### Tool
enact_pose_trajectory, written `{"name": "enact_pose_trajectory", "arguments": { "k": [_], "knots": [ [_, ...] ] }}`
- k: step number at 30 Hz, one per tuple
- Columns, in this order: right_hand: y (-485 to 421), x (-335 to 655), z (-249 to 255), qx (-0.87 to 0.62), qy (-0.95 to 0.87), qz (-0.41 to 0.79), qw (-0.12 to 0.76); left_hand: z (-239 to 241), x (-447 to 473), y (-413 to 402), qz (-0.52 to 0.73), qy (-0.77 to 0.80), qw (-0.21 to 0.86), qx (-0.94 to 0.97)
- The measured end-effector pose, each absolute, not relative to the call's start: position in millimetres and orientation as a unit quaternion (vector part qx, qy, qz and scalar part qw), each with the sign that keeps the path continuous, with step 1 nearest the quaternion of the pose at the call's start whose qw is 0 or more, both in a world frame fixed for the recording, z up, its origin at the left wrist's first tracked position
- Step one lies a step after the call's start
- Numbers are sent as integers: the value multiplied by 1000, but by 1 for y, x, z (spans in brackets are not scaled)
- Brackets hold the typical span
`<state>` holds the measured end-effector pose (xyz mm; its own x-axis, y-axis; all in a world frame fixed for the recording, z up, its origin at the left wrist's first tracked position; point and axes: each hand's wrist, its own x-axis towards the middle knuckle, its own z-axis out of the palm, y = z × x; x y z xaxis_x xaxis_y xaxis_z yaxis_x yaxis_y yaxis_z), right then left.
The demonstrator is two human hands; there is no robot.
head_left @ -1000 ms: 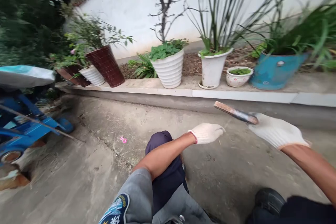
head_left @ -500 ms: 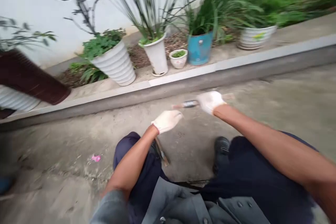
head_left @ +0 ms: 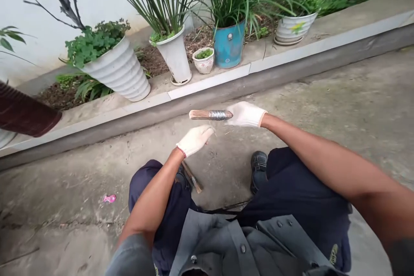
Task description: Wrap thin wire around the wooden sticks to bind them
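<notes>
Both my hands wear white knit gloves. My right hand [head_left: 246, 114] is closed on one end of a short wooden stick [head_left: 210, 115] wrapped in grey tape, held level and pointing left. Just below it my left hand [head_left: 195, 139] hovers with its fingers together and slightly curled, holding nothing that I can see. I am seated low over the concrete ground, knees apart in dark trousers. A second stick-like tool [head_left: 192, 178] lies on the ground by my left knee.
A raised kerb [head_left: 207, 95] runs across ahead, lined with a ribbed white pot [head_left: 118, 71], a tall white pot [head_left: 176, 56], a small bowl pot [head_left: 203, 61], a blue pot [head_left: 229, 47] and a striped pot [head_left: 293, 29]. A pink scrap [head_left: 109, 199] lies at left. My black shoe [head_left: 258, 164] rests on the concrete.
The view has swung right, away from the blue cart. My right hand has brought the taped stick in towards the middle, above my left hand, and the picture has steadied.
</notes>
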<state>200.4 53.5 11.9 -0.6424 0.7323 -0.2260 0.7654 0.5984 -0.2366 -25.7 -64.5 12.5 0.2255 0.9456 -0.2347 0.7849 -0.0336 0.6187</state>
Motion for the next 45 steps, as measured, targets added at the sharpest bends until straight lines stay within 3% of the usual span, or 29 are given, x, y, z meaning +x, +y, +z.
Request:
{"name": "enact_pose_trajectory", "arguments": {
  "k": [8, 13, 16, 20, 23, 25, 29, 33, 36, 38, 41, 45],
  "knots": [
    [60, 198, 11, 528, 847, -56, 36, 15, -18, -62, 74, 618, 288, 728],
    [46, 200, 5, 418, 894, -7, 163, 0, -24, -57, 29, 584, 207, 784],
    [36, 205, 6, 316, 924, -91, 194, -2, -30, -55, 49, 582, 229, 779],
    [37, 213, 13, 302, 923, -213, 104, 4, -32, -59, 93, 573, 298, 758],
    [48, 211, 16, 399, 892, -212, 3, 7, -26, -64, 109, 604, 308, 727],
    [56, 207, 16, 455, 868, -197, -19, 9, -22, -66, 107, 607, 301, 728],
    [63, 198, 14, 537, 836, -110, 28, 17, -23, -60, 50, 600, 241, 761],
    [55, 193, 10, 489, 865, -22, 106, 31, -33, -47, 8, 601, 224, 767],
    [45, 194, 7, 373, 904, -61, 202, 34, -41, -39, 10, 590, 232, 773],
    [40, 198, 6, 294, 922, -127, 217, 29, -43, -36, 14, 580, 239, 779],
    [41, 204, 8, 271, 929, -205, 149, 17, -43, -36, 35, 557, 271, 784],
    [56, 205, 13, 392, 888, -242, 18, 8, -36, -40, 120, 583, 351, 723]
  ]
}}
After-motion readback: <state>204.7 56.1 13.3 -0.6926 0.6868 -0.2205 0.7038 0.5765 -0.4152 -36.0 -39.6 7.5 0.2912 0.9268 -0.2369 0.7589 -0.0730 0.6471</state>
